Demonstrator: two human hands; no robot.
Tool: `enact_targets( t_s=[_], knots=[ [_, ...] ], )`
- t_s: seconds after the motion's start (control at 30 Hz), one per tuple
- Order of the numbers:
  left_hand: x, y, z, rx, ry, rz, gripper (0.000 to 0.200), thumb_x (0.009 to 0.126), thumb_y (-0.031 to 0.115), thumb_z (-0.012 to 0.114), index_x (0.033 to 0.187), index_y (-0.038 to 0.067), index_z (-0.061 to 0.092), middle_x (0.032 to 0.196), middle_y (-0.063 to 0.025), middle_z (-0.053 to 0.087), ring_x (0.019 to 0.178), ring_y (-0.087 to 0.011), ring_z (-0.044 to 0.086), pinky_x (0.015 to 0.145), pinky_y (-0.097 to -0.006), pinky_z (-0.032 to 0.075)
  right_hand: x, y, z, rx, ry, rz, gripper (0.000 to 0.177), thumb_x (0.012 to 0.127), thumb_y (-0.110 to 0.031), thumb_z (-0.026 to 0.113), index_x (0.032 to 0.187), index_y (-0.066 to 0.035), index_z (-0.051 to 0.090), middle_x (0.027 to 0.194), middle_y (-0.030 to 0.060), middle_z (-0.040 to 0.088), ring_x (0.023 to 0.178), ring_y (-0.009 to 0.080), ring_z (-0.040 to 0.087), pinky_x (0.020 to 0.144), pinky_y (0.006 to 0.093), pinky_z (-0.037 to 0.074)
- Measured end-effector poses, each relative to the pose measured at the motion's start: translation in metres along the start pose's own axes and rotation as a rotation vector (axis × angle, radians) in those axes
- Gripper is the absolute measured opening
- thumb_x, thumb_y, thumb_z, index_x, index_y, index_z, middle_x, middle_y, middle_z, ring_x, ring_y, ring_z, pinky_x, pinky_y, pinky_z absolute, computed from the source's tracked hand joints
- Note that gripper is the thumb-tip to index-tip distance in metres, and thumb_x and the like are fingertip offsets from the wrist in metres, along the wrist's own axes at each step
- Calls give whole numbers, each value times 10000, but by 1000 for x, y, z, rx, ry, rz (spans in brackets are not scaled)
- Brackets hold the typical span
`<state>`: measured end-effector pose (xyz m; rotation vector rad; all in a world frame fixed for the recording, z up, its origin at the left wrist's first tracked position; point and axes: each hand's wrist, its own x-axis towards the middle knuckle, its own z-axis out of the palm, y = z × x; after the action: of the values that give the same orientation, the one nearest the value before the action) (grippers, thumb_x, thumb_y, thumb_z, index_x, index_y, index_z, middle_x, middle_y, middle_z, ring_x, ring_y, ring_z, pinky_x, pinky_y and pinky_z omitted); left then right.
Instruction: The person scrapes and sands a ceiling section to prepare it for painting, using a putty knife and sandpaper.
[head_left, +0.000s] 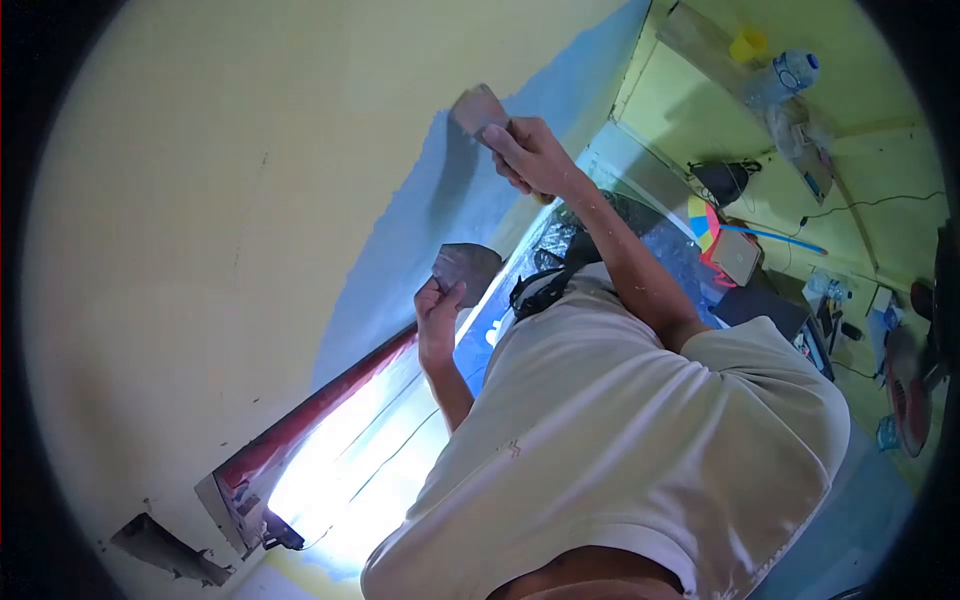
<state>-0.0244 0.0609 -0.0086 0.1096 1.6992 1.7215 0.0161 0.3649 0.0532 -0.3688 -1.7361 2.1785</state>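
Note:
In the head view, my right hand is closed around a putty knife, a bit of its yellowish handle showing below the fist. The blade is at the wall, by the ragged border between a cream surface and a blue area. Lower down, my left hand grips a dark flat plate by its edge, fingers behind and thumb in front. It is wide like a scraper blade; whether it has a handle is hidden. This plate is held apart from the putty knife, in front of the blue area.
A bright window with a red frame lies beneath the wall. At upper right, a shelf carries a yellow cup and a plastic bottle. A black bag, assorted clutter and a fan are at right.

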Motion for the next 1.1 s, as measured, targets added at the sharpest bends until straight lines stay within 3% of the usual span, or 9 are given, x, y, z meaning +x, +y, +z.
enact_targets(
  t_s=[0.1,0.17,0.23,0.33,0.43,0.53,0.63,0.83,1.1],
  knots=[
    [-1,0,-2,-27,-28,10,71,868,-25,618,912,29,630,787,22,588,654,-59,505,576,-228,390,-5,2,4,-4,10,16,455,1006,-389,521,734,-24,511,525,-4,468,392,67,423,345,242,335],
    [-3,6,7,-20,-48,-23,180,877,-23,602,1049,1,649,925,-31,656,794,-99,611,700,-257,497,-9,0,7,-5,-4,13,438,1013,-362,512,739,-20,517,531,-3,470,396,64,420,346,240,329],
    [-6,16,17,-54,-16,-38,150,878,-9,607,1022,7,649,913,-29,650,779,-93,601,679,-257,491,-2,8,9,-17,5,7,435,1015,-355,507,735,-24,516,529,-5,468,397,62,419,347,237,325],
    [3,-22,-16,24,123,-33,142,874,5,615,1013,0,645,933,-43,659,807,-104,617,699,-267,504,-9,-3,9,56,2,44,434,1015,-357,508,745,-18,526,530,-9,469,398,57,420,350,234,320],
    [-1,-1,-7,48,-32,-37,83,867,13,628,950,15,634,890,-32,639,764,-92,590,677,-275,504,-8,-8,11,-13,-33,17,444,1014,-355,511,726,-18,524,530,-11,470,399,52,425,353,233,317],
    [-9,25,18,22,27,-36,47,862,7,631,901,33,620,836,-8,603,717,-80,549,668,-273,494,-6,14,1,-48,17,83,438,992,-353,540,778,24,600,539,16,502,400,85,452,369,269,351],
    [-7,24,19,44,37,-43,50,861,1,631,895,37,624,827,-2,596,719,-80,549,672,-274,494,-13,8,10,-77,28,66,428,1009,-311,526,697,-18,519,519,-8,474,394,55,429,361,245,328],
    [-4,14,4,62,3,-49,107,869,0,627,973,11,647,897,-24,642,769,-94,592,689,-267,499,-17,4,32,-31,-74,51,418,1010,-301,524,726,6,541,506,-1,477,386,65,437,360,250,323],
    [-9,5,4,46,17,-52,29,862,29,645,888,35,635,778,20,576,683,-64,516,610,-235,420,-17,7,27,-15,-74,66,435,1001,-339,532,747,12,559,510,8,485,381,78,443,357,257,332]
  ],
)
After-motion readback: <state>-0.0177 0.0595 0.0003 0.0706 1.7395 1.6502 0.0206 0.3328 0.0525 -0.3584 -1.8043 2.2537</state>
